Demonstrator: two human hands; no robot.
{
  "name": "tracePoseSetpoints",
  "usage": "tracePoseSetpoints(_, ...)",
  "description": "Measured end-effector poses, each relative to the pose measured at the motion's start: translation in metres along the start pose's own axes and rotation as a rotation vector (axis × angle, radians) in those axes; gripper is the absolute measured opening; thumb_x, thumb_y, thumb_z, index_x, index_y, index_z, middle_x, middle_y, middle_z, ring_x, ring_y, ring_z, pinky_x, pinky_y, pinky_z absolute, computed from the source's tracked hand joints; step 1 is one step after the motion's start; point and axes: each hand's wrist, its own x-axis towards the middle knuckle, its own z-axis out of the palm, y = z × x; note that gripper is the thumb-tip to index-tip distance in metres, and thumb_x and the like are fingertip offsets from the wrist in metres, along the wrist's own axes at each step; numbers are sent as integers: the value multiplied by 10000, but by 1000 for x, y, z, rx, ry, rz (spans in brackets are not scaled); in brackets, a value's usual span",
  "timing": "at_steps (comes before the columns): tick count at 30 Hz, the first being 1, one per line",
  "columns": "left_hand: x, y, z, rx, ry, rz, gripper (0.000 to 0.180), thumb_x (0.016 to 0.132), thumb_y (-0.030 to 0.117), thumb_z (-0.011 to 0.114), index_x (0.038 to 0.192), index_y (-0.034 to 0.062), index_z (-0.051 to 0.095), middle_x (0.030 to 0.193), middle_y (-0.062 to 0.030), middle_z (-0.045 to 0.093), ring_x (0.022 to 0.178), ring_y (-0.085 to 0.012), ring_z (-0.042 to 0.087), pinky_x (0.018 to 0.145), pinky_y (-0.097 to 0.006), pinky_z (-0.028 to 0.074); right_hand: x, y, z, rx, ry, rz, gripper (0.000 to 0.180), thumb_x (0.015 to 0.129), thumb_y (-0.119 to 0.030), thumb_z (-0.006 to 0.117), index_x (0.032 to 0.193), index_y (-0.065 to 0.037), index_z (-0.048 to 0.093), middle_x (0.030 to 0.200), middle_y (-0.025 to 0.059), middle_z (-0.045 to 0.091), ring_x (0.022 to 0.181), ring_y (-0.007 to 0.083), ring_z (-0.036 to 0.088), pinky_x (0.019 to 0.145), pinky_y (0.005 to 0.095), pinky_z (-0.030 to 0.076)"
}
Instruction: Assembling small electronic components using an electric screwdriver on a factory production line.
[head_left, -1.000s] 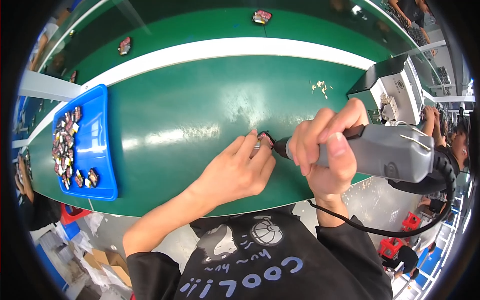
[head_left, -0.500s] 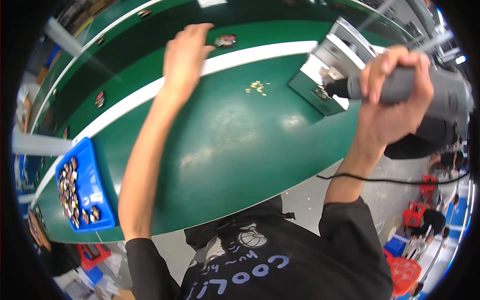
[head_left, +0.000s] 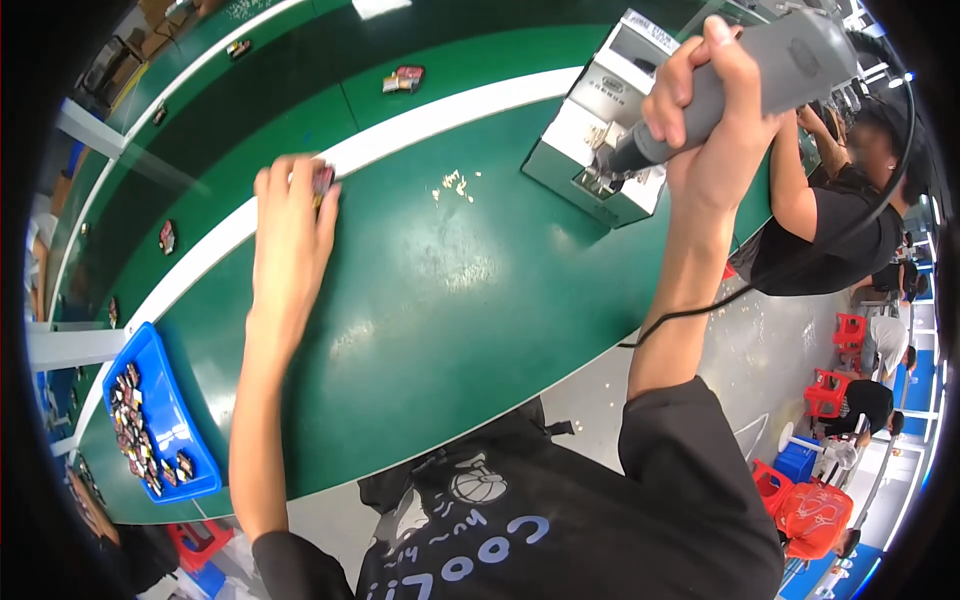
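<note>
My left hand (head_left: 290, 225) is over the white rail at the belt's near edge, fingers closed round a small dark-and-red part (head_left: 323, 180) that is mostly hidden by them. My right hand (head_left: 712, 105) grips a grey corded electric screwdriver (head_left: 775, 75), raised and tilted. Its black nose (head_left: 632, 150) points down at the front opening of a white-and-green screw feeder box (head_left: 612, 90) on the green table. Whether the bit touches a screw there is too small to tell.
Small pale bits (head_left: 456, 186) lie on the green table (head_left: 450, 330). A blue tray (head_left: 190, 440) of several small parts stands at the left. Beyond the white rail (head_left: 450, 105), similar parts (head_left: 405, 79) sit on the green belt. A co-worker (head_left: 825, 215) is close by on the right.
My left hand, open over the belt before, has come back toward the rail and closed on a small part. The screwdriver is now tilted more steeply, nose still at the feeder. A co-worker shows at right.
</note>
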Motion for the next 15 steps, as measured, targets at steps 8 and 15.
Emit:
tracePoseSetpoints(8,-139,35,-63,-174,-253,-136,302,879,-20,642,1180,-31,629,1141,-151,592,925,-297,656,800,-388,555,-44,-2,22,276,-193,159,274,1021,-270,452,924,-18,501,723,102,505,390,131,361,404,289,343)
tracePoseSetpoints(15,-134,39,-59,272,-99,336,88,814,2,687,894,-22,660,838,-60,551,739,-178,554,635,-303,448,-112,-12,81,470,-330,153,319,1049,-343,359,960,-50,449,699,80,473,347,117,328,338,280,319)
